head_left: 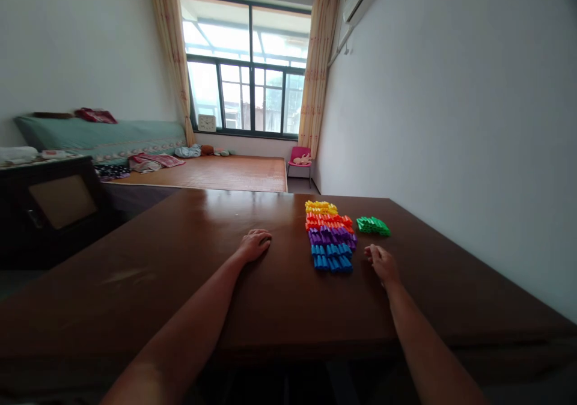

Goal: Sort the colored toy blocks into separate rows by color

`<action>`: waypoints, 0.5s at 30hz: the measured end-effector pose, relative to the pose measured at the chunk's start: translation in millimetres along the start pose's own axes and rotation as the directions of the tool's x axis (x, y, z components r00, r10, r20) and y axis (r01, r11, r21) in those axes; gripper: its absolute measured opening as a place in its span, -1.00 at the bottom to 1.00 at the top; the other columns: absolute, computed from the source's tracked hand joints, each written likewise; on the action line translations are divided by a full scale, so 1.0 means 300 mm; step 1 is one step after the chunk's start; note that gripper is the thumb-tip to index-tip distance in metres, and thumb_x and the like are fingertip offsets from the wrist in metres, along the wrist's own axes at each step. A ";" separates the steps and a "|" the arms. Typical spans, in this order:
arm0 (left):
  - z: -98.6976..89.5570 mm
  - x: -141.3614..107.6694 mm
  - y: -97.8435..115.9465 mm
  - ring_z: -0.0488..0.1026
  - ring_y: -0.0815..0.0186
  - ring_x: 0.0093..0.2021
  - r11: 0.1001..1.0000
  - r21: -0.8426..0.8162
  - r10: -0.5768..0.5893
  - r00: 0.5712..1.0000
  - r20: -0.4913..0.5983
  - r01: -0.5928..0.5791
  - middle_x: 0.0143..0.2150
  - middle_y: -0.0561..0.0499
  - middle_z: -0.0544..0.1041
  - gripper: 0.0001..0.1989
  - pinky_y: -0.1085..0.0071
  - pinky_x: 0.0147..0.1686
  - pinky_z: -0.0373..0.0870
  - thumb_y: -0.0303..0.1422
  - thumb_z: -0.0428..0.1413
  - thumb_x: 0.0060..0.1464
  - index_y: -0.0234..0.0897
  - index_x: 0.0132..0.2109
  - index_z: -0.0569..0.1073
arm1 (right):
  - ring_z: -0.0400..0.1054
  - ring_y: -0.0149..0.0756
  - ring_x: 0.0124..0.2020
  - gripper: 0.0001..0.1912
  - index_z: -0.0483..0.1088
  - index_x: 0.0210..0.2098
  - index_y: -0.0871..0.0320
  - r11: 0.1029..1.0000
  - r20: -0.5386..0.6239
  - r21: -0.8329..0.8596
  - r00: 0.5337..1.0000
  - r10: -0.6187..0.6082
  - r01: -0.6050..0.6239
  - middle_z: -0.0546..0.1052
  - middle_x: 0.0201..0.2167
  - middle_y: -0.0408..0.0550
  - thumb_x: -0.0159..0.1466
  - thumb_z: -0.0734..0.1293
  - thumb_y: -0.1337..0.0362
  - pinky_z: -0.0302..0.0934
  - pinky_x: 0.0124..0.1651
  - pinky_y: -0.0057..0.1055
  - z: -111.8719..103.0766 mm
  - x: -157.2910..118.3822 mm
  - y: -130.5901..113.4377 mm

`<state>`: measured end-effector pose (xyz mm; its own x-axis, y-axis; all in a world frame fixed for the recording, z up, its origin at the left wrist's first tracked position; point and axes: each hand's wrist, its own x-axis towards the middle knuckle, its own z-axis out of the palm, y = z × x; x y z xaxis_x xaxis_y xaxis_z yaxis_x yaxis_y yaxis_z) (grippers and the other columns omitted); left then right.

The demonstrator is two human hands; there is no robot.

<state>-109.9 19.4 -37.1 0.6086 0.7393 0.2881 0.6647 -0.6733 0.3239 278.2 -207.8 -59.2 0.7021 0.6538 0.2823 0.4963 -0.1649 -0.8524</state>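
Observation:
Small glossy plastic pieces lie in rows by colour on the brown table (180, 273): yellow pieces (320, 207) at the far end, then orange pieces (327, 221), purple pieces (332, 237) and blue pieces (332, 258) nearest me. A separate group of green pieces (373, 226) sits to their right. My left hand (255, 244) rests on the tabletop left of the rows, palm down, fingers loosely stretched, touching no piece. Just right of the blue and purple rows is my right hand (381, 262), its fingers curled together; I see nothing in them.
A white wall (451, 104) runs along the right side. Beyond the table stand a bed (225, 173) with cloths on it and a pink chair (300, 157) below the window (247, 62). A dark cabinet (45, 207) is at the left.

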 end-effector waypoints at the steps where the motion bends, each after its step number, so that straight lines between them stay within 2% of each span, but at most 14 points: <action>1: -0.001 0.001 -0.006 0.30 0.19 0.16 1.000 -0.024 0.006 1.000 -0.002 -0.006 0.12 0.08 0.46 -0.69 0.24 0.16 0.24 -0.22 0.02 0.12 -0.05 -0.02 0.52 | 0.44 -0.24 -0.42 -0.46 0.47 -0.28 0.15 1.000 0.011 -0.008 1.000 0.004 -0.004 0.59 -0.35 0.01 0.21 0.09 -0.14 0.28 -0.36 -0.36 0.001 0.000 -0.003; 8: -0.024 -0.010 -0.003 0.34 0.21 0.10 0.992 -0.122 0.022 0.999 -0.028 -0.025 0.05 0.07 0.51 -0.74 0.25 0.13 0.29 -0.28 0.05 0.09 -0.06 -0.10 0.56 | 0.46 -0.21 -0.40 -0.46 0.47 -0.30 0.12 0.990 0.062 -0.143 0.998 0.000 0.009 0.60 -0.35 -0.01 0.24 0.07 -0.14 0.27 -0.24 -0.30 -0.004 -0.007 -0.035; 15: -0.036 -0.013 0.007 0.36 0.21 0.08 0.991 -0.131 0.032 0.999 -0.036 -0.036 0.04 0.07 0.51 -0.75 0.27 0.10 0.30 -0.30 0.06 0.09 -0.06 -0.11 0.56 | 0.45 -0.22 -0.42 -0.50 0.49 -0.34 0.05 0.970 0.093 -0.242 0.996 -0.006 0.029 0.60 -0.38 -0.07 0.24 0.07 -0.12 0.25 -0.25 -0.33 0.000 0.001 -0.035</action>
<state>-115.5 15.2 -27.9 0.6133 0.7175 0.3304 0.5799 -0.6930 0.4284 273.1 -206.0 -50.2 0.6481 0.7210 0.2453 0.6251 -0.3195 -0.7122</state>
